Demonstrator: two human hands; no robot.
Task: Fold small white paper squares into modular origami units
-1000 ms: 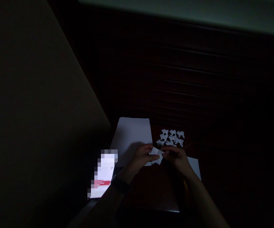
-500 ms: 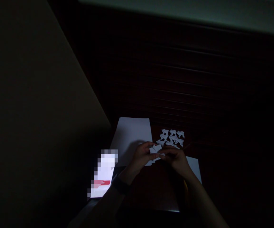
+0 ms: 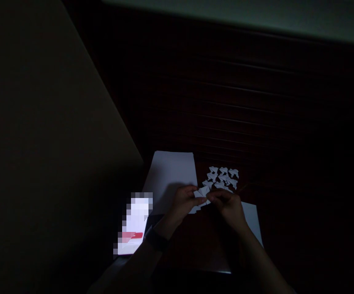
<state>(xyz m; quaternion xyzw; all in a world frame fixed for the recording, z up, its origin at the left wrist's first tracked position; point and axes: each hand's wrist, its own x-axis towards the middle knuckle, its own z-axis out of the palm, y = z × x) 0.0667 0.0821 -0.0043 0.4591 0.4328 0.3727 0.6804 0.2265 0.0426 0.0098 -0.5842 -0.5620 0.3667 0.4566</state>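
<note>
A small folded white paper (image 3: 202,192) with creased flaps is held up between my two hands over the dark table. My left hand (image 3: 185,200) pinches its left side between thumb and fingers. On the right side, the fingertips of my right hand (image 3: 227,204) close on its edge and hide that part. Just beyond the hands lie several small folded paper figures (image 3: 222,178), white and pointed, grouped in rough rows. The nearest ones are partly covered by my fingers.
A stack of white paper (image 3: 172,169) lies to the left, partly under my left hand. Another white sheet (image 3: 252,218) shows beside my right forearm. At the left glows a screen (image 3: 134,222), partly pixelated. The dark table (image 3: 195,249) ends at a near edge. The room is dim.
My right hand's fingers have shifted on the right edge of the folded paper, and its flaps look slightly different. My left hand keeps its pinch nearly in place.
</note>
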